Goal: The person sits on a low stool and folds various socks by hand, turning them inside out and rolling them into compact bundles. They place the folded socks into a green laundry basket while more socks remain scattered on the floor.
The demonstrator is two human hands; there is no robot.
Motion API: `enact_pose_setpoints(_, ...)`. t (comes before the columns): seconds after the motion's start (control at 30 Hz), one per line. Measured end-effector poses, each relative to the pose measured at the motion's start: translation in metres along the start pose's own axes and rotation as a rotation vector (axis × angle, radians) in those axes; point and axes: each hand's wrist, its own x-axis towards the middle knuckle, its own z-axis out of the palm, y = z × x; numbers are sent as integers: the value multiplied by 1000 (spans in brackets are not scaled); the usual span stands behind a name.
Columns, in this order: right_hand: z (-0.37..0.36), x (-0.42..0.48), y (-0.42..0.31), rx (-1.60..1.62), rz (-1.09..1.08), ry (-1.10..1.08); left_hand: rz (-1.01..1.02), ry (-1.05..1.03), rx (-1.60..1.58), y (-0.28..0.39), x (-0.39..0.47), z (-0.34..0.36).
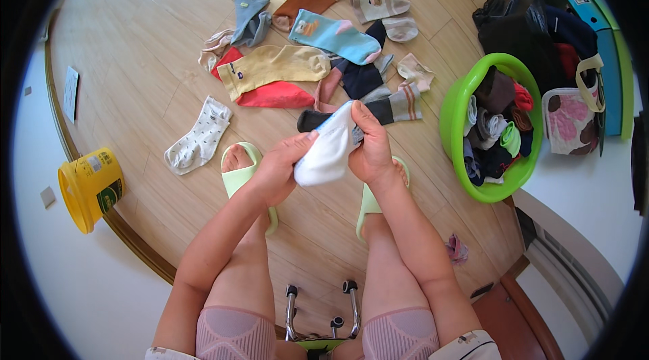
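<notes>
Between my two hands, above the floor, is a white sock (327, 154) with a blue line along its upper edge. My left hand (284, 162) grips its left side, thumb on top. On the other side my right hand (371, 144) pinches the upper right corner, and its curled fingers are partly hidden. Beyond the hands lies a loose pile of socks: a yellow one (276, 68), a light blue one (334, 38), a red one (276, 95) and a grey striped one (403, 104). Apart from them, a white patterned sock (199, 136) rests to the left.
A green basin (448, 121) holding several rolled socks stands at the right, beside a floral pouch (570, 121) and a black bag (512, 30). At the left is a yellow bucket (91, 187). A crumpled pink cloth (457, 249) lies on the wood-look floor (314, 253).
</notes>
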Motion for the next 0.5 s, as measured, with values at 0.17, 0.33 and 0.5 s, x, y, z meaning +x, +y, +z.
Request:
enact_pose_setpoints(0.17, -3, -4, 1, -378, -83, 137, 163, 75, 367, 4, 4, 7)
enact_pose_setpoints(0.33, 26, -24, -17, -414, 46, 28, 380, 91, 537, 2, 3, 7)
enact_pose_setpoints(0.5, 17, -29, -22, -617, -24, 47, 503, 93, 945, 8, 6, 4)
